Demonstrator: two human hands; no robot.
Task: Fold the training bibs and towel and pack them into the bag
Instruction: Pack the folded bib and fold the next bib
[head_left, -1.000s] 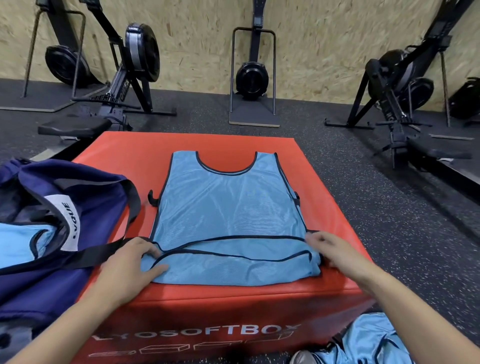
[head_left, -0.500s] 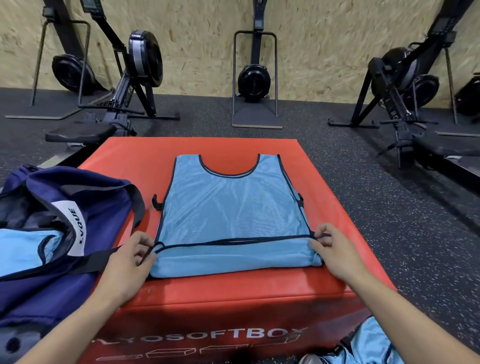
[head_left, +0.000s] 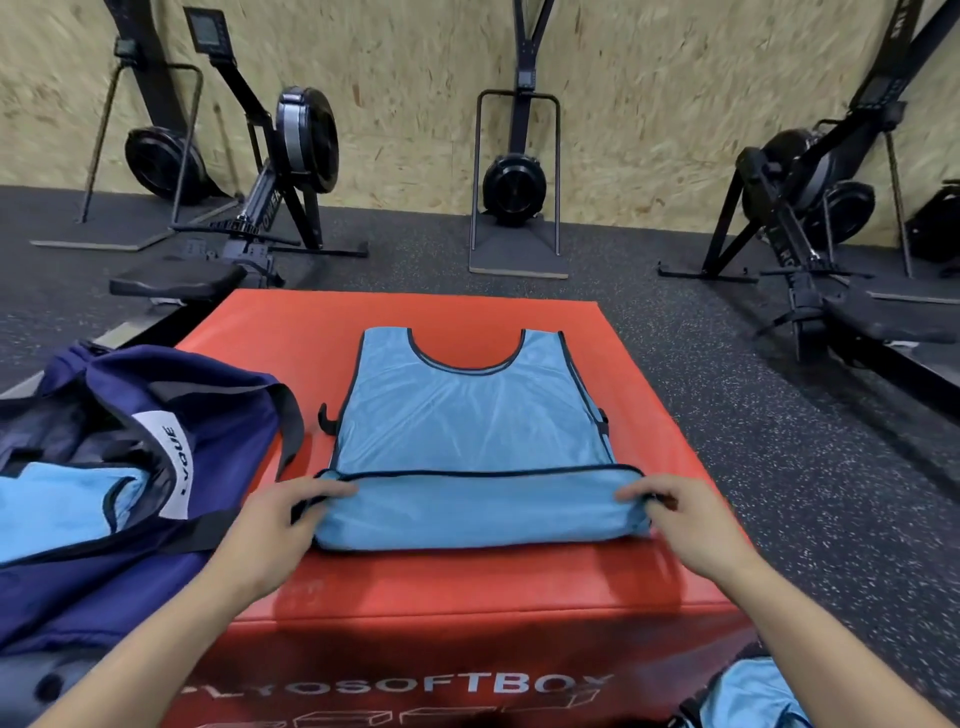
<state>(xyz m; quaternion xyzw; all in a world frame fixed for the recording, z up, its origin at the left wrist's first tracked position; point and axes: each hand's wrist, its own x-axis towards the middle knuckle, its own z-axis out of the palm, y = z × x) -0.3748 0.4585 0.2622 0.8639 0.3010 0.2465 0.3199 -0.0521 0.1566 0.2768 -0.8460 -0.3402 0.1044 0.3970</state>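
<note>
- Navy fabric bag (head_left: 104, 467) lies at 9 o'clock, open-mouthed, with its left part cut off by the frame edge; a white label on it reads partly "VOUE", the first letter hard to make out.
- Inside the bag's mouth a light blue cloth item with dark trim (head_left: 57, 499) shows, mostly covered by the bag's flap, so I cannot tell whether it is a bib or the towel.
- At 7 o'clock the left hand (head_left: 275, 525) reaches in from the lower edge, forearm bare, fingers curled and pinching the left end of the folded hem.
- Centre frame, the light blue mesh training bib with dark piping (head_left: 467, 431) lies flat on the red padded plyo box (head_left: 467, 587), neck hole towards 12 o'clock, its near edge turned up and over into a band.
- White lettering on the box's front face is cut off at its left end and reads roughly "LYOSOFTBOX".
- At 5 o'clock the right hand (head_left: 675, 519) grips the band's right end, fingers bent over the top and the thumb hidden beneath.
- Another light blue bib (head_left: 753, 696) sits on the floor at 5 o'clock, mostly hidden by the right forearm and the frame edge.
- Black rowing machines (head_left: 291, 156) stand along the chipboard wall from 10 to 2 o'clock, blurred.
</note>
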